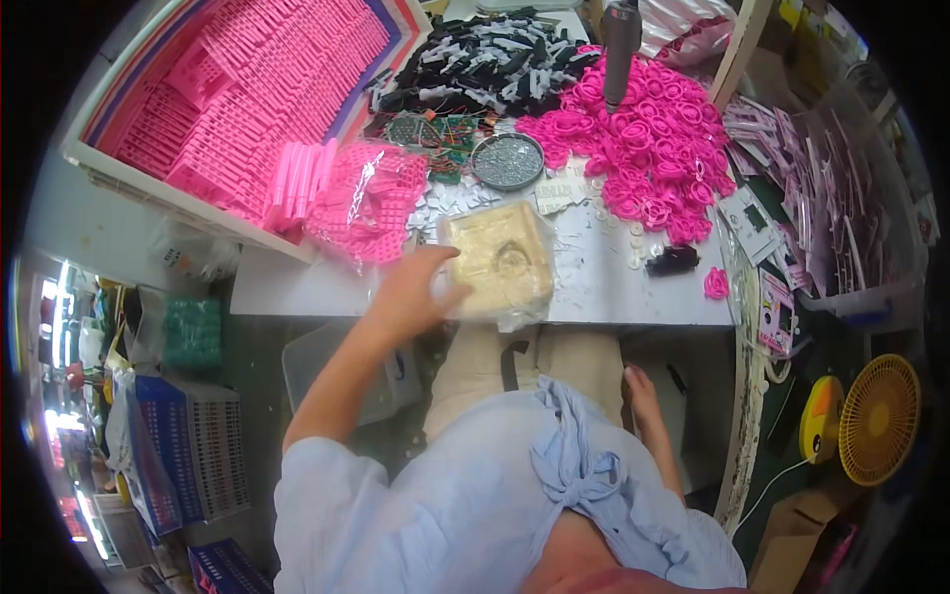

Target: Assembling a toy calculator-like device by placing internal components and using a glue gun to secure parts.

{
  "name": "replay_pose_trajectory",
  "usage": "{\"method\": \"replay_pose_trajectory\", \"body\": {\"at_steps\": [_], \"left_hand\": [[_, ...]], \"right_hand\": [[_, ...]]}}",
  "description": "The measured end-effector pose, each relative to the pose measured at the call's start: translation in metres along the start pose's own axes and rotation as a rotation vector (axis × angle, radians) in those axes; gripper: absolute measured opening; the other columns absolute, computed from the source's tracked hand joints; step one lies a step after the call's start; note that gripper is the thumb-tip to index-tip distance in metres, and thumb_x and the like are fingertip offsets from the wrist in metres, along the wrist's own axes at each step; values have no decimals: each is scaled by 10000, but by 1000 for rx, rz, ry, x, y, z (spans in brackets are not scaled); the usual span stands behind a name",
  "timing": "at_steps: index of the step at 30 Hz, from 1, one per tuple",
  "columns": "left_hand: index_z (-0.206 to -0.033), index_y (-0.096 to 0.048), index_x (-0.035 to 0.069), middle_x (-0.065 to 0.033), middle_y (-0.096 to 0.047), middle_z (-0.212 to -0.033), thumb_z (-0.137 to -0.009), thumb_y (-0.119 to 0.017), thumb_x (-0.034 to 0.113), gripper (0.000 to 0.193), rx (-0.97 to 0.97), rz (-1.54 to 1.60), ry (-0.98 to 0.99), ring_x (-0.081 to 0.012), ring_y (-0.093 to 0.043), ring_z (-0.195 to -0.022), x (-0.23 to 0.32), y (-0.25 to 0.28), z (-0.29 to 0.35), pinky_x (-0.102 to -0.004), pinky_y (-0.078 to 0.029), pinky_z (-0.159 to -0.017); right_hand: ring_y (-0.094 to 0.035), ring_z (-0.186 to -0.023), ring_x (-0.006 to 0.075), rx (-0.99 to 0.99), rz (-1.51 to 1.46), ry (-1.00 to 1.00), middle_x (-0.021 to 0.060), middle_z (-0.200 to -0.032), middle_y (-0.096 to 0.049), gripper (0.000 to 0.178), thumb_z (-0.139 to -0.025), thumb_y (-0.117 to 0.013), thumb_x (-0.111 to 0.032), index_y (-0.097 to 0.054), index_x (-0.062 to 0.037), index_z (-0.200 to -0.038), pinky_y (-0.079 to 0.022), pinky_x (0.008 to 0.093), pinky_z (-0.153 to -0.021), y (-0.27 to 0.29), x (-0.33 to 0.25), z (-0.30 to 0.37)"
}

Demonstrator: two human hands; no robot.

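Observation:
My left hand [418,289] reaches over the table's front edge, its thumb and fingers apart at the left side of a pale yellow square block [515,272]. Clear film wraps that block, and a round mark shows on its top. Whether the fingertips touch it, I cannot tell. Down beside my right thigh rests my right hand [645,396], fingers stretched out, holding nothing. Just behind the block stand a round dish [507,163] of small metal parts and some scattered small white pieces [450,206]. Left of it lies a clear bag of pink grid-like plastic parts [371,203].
A large box [183,203] of stacked pink parts fills the far left. Black and grey pieces [485,64] and pink loops [648,148] are heaped at the back, under an upright electric screwdriver [620,54]. A bin of flat packs [841,218] and a yellow fan [879,421] are right.

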State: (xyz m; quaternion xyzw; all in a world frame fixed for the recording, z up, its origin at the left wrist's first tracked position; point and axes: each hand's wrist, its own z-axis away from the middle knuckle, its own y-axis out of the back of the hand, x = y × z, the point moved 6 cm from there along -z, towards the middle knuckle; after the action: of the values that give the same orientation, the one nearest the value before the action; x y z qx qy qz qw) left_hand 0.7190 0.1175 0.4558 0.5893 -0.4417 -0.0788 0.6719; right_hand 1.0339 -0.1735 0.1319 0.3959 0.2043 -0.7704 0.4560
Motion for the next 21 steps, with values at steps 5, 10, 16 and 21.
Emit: {"method": "replay_pose_trajectory", "body": {"at_steps": [5, 10, 16, 21], "left_hand": [[-1494, -355, 2, -329, -191, -1575, -760, -831, 372, 950, -85, -194, -18, -500, -299, -1412, -29, -74, -5, -504, -311, -1144], [-1496, -357, 12, -350, -194, -1562, -629, -896, 328, 1068, -57, -32, -146, -550, -351, -1339, -38, -96, -23, -537, -336, -1126], [-1515, -321, 10, -364, -202, -1561, -710, -806, 518, 1068, -5, 64, -104, -523, -328, -1387, -50, -86, -27, -534, -304, -1140], [-1482, -343, 21, -349, -231, -1550, -706, -796, 511, 1023, 28, 121, -74, -522, -343, -1372, -72, -100, -16, -556, -302, -1131]], "right_hand": [[-629, -1043, 139, -197, 217, 403, 86, -1145, -683, 405, -945, -681, -169, -598, 11, -1298, -504, 288, -883, -20, -130, 54], [-651, -816, 127, -335, 407, 718, 60, -936, -708, 349, -898, -700, -119, -659, -8, -1227, -536, 281, -738, -83, -287, 47], [-663, -729, 225, -453, 822, 676, 98, -868, -689, 333, -887, -685, -278, -685, -87, -1160, -525, 357, -655, -174, -356, -16], [-673, -787, 307, -493, 988, 741, 111, -945, -697, 318, -880, -680, -365, -680, -111, -1071, -530, 421, -676, -198, -322, -38]]}}
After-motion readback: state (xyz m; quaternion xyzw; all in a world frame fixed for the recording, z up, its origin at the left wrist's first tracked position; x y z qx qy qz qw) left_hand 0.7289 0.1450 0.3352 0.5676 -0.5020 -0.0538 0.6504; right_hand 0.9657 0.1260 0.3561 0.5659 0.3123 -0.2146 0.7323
